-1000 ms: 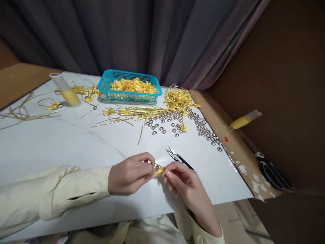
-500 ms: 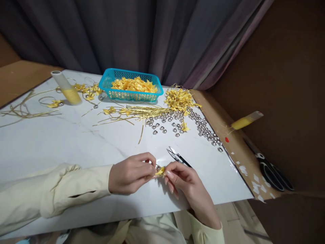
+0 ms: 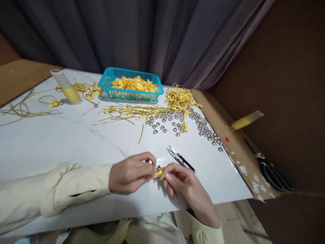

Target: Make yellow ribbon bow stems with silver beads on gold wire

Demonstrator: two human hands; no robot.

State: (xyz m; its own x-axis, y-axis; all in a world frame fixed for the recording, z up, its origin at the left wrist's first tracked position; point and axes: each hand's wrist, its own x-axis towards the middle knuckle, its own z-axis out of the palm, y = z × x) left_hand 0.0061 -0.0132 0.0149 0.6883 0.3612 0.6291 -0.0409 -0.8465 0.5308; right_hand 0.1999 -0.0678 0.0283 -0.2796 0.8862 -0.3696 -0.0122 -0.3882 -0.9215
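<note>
Between my hands, just above the white tabletop, is a small yellow ribbon flower (image 3: 159,172). My left hand (image 3: 134,173) pinches its left side with thumb and forefinger. From the right, the fingertips of my right hand (image 3: 182,181) are pinched on its other end. A silver bead (image 3: 158,167) shows at the top of the flower; how it is fastened is hidden by my fingers. Thread snips (image 3: 180,158) with black handles lie just beyond my right hand, blades apart and pointing away to the left.
A blue basket (image 3: 130,95) of yellow ribbon pieces stands at the back. Before it lie gold wires (image 3: 149,111), a heap of yellow flowers (image 3: 179,97) and scattered silver beads (image 3: 205,130). A yellow thread spool (image 3: 71,93) stands left; large scissors (image 3: 271,173) lie right.
My right hand has shifted slightly left, closer to my left hand. The yellow flower has turned a little, and more of the snips' handles shows.
</note>
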